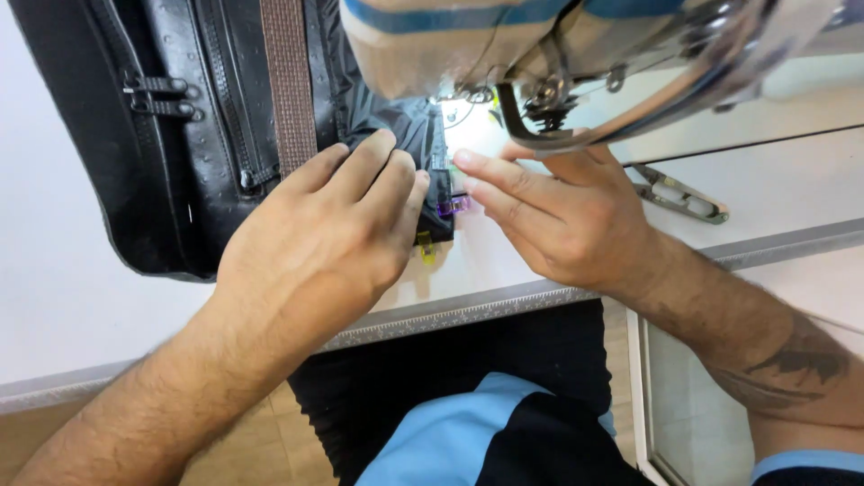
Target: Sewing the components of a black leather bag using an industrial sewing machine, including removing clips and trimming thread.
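Upper left of frame: black bag panel (171,135) lying flat on the white bench (54,270), zippers running down it, a brown webbing strap (288,81) crossing it top to centre. Centre: left hand (333,234) palm down on the dark fabric edge (423,135), fingers (378,162) pressed together and flat, holding nothing. Just right of those fingertips, a purple clip (454,205) and a yellow clip (426,247) bite the fabric's lower edge. Right of centre: right hand (558,216), fingers extended side by side, tips touching the fabric beside the purple clip, no pinch visible. Top centre-right: sewing machine head (576,54) above both hands. Far right: metal thread snips (679,193) on the bench, apart from the hand.
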